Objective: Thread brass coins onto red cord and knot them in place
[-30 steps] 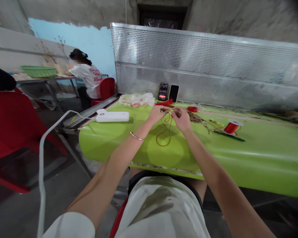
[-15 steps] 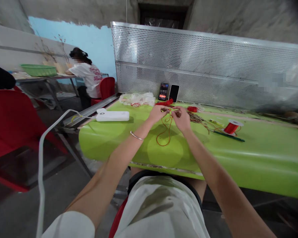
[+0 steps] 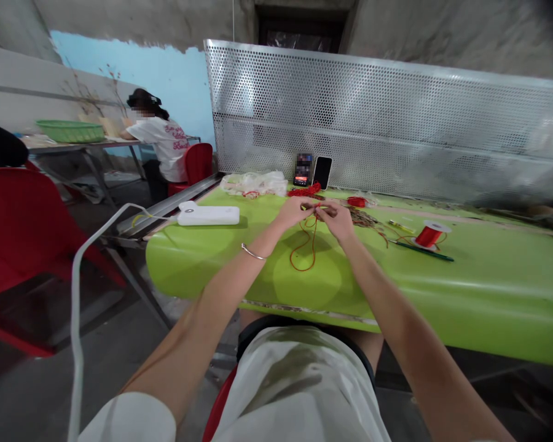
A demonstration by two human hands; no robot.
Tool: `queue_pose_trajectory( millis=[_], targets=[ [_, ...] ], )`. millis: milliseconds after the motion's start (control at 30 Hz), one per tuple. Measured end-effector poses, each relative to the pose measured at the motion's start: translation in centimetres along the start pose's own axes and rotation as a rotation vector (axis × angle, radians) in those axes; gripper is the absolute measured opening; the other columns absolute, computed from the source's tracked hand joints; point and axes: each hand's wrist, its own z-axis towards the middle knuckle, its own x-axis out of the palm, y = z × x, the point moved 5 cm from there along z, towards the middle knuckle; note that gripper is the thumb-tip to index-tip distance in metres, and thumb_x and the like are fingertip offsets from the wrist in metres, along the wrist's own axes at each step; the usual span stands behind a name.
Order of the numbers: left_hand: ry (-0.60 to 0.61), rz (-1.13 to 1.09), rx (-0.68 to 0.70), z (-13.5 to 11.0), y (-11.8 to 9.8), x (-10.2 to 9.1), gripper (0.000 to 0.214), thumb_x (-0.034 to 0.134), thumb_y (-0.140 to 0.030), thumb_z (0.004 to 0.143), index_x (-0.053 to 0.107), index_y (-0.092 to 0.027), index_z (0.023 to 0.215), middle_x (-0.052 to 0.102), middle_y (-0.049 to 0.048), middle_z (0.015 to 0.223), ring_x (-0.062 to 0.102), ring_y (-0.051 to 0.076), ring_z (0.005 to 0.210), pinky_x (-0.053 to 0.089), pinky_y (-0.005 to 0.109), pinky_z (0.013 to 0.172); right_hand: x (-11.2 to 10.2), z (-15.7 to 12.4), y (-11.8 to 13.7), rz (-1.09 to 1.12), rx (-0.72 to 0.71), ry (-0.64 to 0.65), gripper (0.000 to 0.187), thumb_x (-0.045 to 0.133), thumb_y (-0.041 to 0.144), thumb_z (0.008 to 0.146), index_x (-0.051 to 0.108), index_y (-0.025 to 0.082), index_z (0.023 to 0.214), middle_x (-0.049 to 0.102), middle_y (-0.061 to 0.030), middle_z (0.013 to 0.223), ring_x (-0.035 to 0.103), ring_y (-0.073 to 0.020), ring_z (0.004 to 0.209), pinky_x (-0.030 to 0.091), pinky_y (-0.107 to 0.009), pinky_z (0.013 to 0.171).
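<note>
My left hand pinches a thin red cord above the green tabletop. Fingertip to fingertip with it, my right hand is closed on the same cord. Below the fingers the cord hangs in a long loop that lies on the table. The small part between the fingertips is too fine to make out. Just behind my hands is a bundle of red cord, and a smaller red bundle sits to its right. A pile of brownish pieces lies beside my right hand.
A spool of red cord and a dark green pen-like stick lie right. Two phones lean on the perforated metal screen. A white device with a cable and a plastic bag are left. Another person sits far left.
My right hand has turned slightly, and its fingertips have come closer to my left fingertips. The hanging cord loop stays nearly in place.
</note>
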Motion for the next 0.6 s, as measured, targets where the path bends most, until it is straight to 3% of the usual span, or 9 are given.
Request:
queue_pose_trajectory(
  millis=[200, 367, 500, 600],
  targets=[
    [0.048, 0.007, 0.034, 0.3, 0.3, 0.3, 0.015, 0.062, -0.021, 0.083, 0.075, -0.013, 0.083, 0.071, 0.0053, 0.075, 0.06, 0.013, 0.069, 0.042, 0.024, 0.07, -0.3, 0.0, 0.5, 0.095, 0.023, -0.065, 0.045, 0.075, 0.057, 0.06, 0.064, 0.018, 0.08, 0.07, -0.0048, 0.07, 0.066, -0.0165, 0.062, 0.057, -0.032, 0.064],
    [0.039, 0.007, -0.009, 0.6, 1.2, 0.5, 0.016, 0.066, -0.026, 0.081, 0.074, -0.013, 0.082, 0.072, 0.0061, 0.081, 0.06, 0.013, 0.071, 0.042, 0.025, 0.069, -1.5, 0.1, 1.2, 0.139, -0.027, -0.198, 0.039, 0.073, 0.054, 0.065, 0.061, 0.019, 0.077, 0.068, -0.0028, 0.069, 0.061, -0.0123, 0.054, 0.053, -0.027, 0.053],
    [0.056, 0.01, -0.064, 0.2, 0.9, 0.2, 0.015, 0.066, -0.026, 0.081, 0.074, -0.013, 0.082, 0.071, 0.006, 0.08, 0.059, 0.013, 0.069, 0.042, 0.025, 0.067, -5.2, 1.8, 3.7, 0.182, -0.107, -0.412, 0.03, 0.07, 0.046, 0.074, 0.055, 0.02, 0.076, 0.064, 0.0012, 0.067, 0.053, -0.0078, 0.047, 0.045, -0.022, 0.046],
    [0.072, 0.039, -0.1, -0.1, 0.4, 0.0, 0.014, 0.065, -0.024, 0.081, 0.074, -0.013, 0.082, 0.071, 0.0061, 0.078, 0.059, 0.014, 0.069, 0.043, 0.026, 0.068, -9.0, 3.6, 7.7, 0.244, -0.208, -0.549, 0.016, 0.061, 0.03, 0.085, 0.051, 0.02, 0.077, 0.061, 0.0027, 0.067, 0.049, -0.0048, 0.044, 0.041, -0.02, 0.046]
  ],
)
